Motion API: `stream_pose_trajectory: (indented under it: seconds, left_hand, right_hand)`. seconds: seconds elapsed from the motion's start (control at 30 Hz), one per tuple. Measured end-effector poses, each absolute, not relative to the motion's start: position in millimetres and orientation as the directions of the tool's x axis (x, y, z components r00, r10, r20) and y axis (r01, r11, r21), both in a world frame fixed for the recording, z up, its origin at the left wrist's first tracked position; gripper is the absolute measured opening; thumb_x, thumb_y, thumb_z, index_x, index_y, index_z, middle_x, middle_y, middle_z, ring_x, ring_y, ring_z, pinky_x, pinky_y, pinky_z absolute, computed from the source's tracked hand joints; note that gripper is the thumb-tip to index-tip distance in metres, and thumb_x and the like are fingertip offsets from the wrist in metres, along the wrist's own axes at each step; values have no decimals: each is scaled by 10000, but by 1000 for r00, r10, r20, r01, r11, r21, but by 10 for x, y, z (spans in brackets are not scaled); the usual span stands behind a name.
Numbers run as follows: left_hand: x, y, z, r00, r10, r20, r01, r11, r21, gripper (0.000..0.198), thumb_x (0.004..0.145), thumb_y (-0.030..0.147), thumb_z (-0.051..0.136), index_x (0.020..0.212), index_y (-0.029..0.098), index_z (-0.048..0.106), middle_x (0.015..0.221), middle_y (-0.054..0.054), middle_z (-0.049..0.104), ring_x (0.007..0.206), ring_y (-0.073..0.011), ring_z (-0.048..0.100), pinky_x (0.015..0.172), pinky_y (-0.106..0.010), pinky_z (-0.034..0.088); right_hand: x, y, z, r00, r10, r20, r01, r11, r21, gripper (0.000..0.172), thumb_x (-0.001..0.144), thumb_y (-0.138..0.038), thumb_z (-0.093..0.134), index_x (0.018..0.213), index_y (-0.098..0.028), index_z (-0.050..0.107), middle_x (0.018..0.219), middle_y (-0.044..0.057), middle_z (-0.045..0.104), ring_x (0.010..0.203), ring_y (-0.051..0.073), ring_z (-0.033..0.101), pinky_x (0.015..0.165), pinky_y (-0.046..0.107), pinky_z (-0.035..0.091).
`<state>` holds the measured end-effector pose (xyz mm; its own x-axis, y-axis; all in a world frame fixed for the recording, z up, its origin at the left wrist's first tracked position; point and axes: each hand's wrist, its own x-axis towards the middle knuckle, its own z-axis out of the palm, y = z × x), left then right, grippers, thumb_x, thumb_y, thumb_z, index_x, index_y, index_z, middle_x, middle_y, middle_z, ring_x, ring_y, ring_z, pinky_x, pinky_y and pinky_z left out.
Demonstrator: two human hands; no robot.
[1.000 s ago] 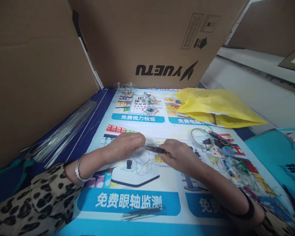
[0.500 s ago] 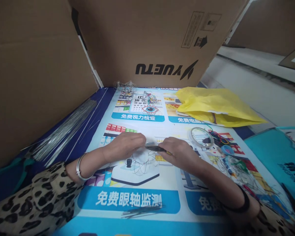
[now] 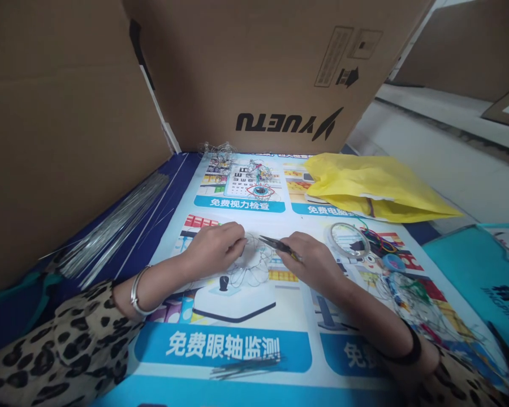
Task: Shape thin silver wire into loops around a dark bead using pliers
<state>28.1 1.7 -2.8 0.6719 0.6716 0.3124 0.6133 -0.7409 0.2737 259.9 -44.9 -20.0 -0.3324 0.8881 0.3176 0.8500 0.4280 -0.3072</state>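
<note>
the left hand (image 3: 215,247) pinches a looped wire piece (image 3: 254,263); the right hand (image 3: 313,263) grips needle-nose pliers (image 3: 275,244), tips near it.

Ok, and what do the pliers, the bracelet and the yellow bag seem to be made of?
Pliers: likely steel, from the dark, dull grey nose. Bracelet: likely silvery metal, polished, judging by its bright highlights. Yellow bag: thin, matte, softly creased sheet, perhaps fabric or plastic; the look leaves it open.
</note>
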Motion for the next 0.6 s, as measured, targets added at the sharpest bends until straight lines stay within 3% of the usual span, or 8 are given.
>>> stream_pose_trajectory:
  seconds: [0.27, 0.6]
  left_hand:
    - [308, 18, 62, 640, 757, 129, 670, -633, 388, 114, 833, 248, 425, 760, 183, 484, 695, 9, 544, 601, -112, 470, 523, -219, 296]
    - [295, 46, 135, 655, 753, 70, 669, -620, 410, 136, 838, 304, 455, 855, 185, 519, 801, -14, 597, 652, -128, 523, 562, -230, 345]
  right_hand:
    - [2577, -451, -278, -281, 912, 300, 868, 375, -326, 177, 832, -292, 474, 853, -186, 614, 774, 41, 593, 753, 158, 540, 679, 270, 416]
    - [2591, -458, -282, -301, 908, 291, 873, 385, -299, 199, 836, -308, 466, 876, -180, 614, 805, 52, 604, 782, 171, 551, 688, 268, 421]
